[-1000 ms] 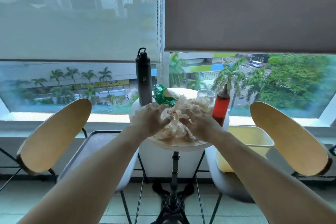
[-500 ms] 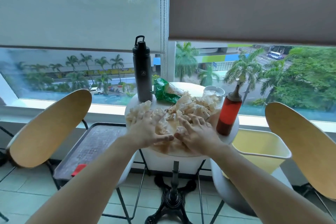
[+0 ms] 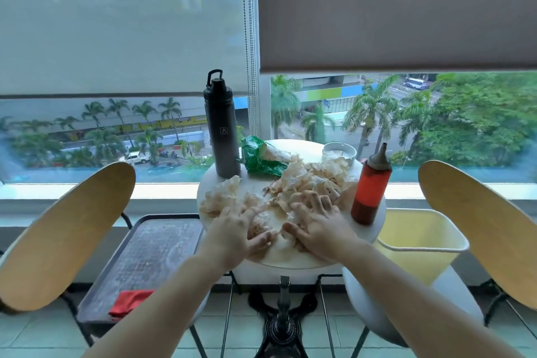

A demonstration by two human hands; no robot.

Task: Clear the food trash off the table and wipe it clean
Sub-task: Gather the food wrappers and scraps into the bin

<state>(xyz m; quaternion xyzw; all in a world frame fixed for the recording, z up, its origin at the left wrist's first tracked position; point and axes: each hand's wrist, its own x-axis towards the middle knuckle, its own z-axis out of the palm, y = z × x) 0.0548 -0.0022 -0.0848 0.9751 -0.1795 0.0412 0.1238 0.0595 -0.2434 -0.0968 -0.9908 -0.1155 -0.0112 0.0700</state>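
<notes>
Both hands spread over the food scraps, gathering them on the worktop.

I had my left hand (image 3: pixel 232 229) and right hand (image 3: pixel 316 227) laid flat on the pile of scraps (image 3: pixel 290 192), fingers spread and straight, gripping nothing; I judged that this pressed the loose, papery peelings together so they could be scooped in one go. The scraps covered the near half of the round worktop (image 3: pixel 293 261). The yellow bin (image 3: pixel 418 238) sat just beside the right edge, low enough to take them. A red sauce bottle (image 3: pixel 370 192) stood between pile and bin, in the way of a straight sweep. A black flask (image 3: pixel 221 128), green wrapper (image 3: pixel 258 158) and small bowl (image 3: pixel 339 152) stood behind; a red cloth (image 3: pixel 128 302) lay on the chair to the left.
</notes>
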